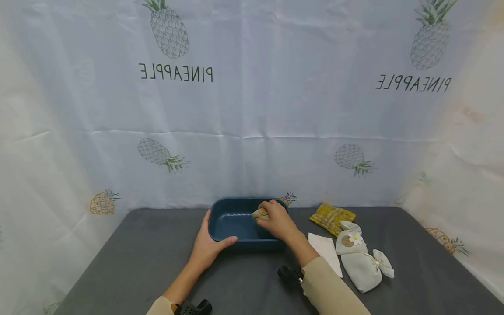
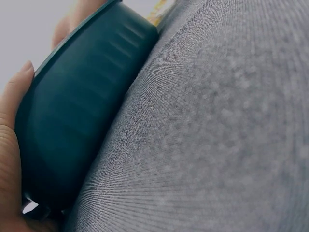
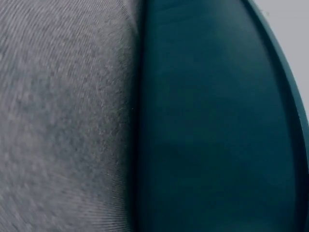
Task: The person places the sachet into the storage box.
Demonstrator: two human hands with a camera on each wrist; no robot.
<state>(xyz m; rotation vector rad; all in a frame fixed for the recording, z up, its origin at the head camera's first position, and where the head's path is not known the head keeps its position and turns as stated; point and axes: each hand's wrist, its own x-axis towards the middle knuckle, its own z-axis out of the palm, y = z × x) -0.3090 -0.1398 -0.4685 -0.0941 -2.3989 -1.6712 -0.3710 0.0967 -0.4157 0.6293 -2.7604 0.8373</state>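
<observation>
A dark blue oblong tub (image 1: pixel 232 205) stands on the grey table (image 1: pixel 138 258). My left hand (image 1: pixel 208 245) grips its near left corner, thumb over the rim. In the left wrist view the tub's outer wall (image 2: pixel 82 111) fills the left side beside my palm (image 2: pixel 9 145). My right hand (image 1: pixel 275 218) is inside the tub at its right end, fingers curled round a small tan sachet (image 1: pixel 260 214). The right wrist view shows only the tub's wall (image 3: pixel 212 125) and the table cloth (image 3: pixel 63 116); the hand itself is out of sight there.
To the right of the tub lie a yellow patterned pouch (image 1: pixel 332 217), a white flat packet (image 1: pixel 326 251), a grey sachet with a daisy (image 1: pixel 349 241) and a larger grey tied sachet (image 1: pixel 366 269). A pineapple-print curtain (image 1: pixel 252 100) hangs behind the table.
</observation>
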